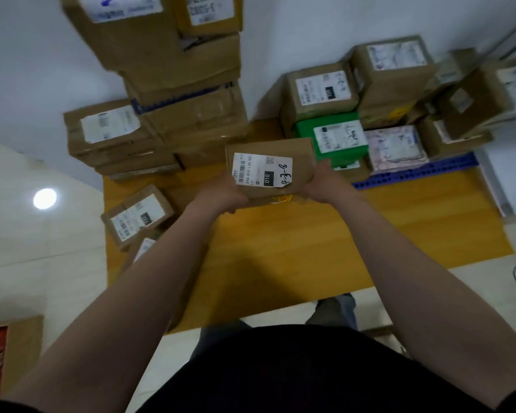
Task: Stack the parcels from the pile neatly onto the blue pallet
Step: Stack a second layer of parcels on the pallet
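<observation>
Above the yellow wood-grain surface (310,242), at the middle of the view, a brown cardboard parcel with a white shipping label (301,165) is held off the ground between both hands, label side up. The left hand (221,199) grips its near left corner, fingers curled round the edge and partly covering the label's lower corner. The right hand (322,184) clasps the near right corner, thumb lying up the parcel's side; its other fingers go beneath the parcel and cannot be seen.

At 2 o'clock from the parcel lies the blue plastic pallet (414,174), already carrying a cluster of boxes: a green carton with a white label (307,129) just beside the held parcel, a pale patterned packet (393,147) to its right, and labelled brown boxes (390,73) behind them. At 11 o'clock rises a tall stack of brown cartons (188,108), with a lower stack (111,144) at 10 o'clock. Two small labelled cardboard boxes (137,216) sit at 8 o'clock.
</observation>
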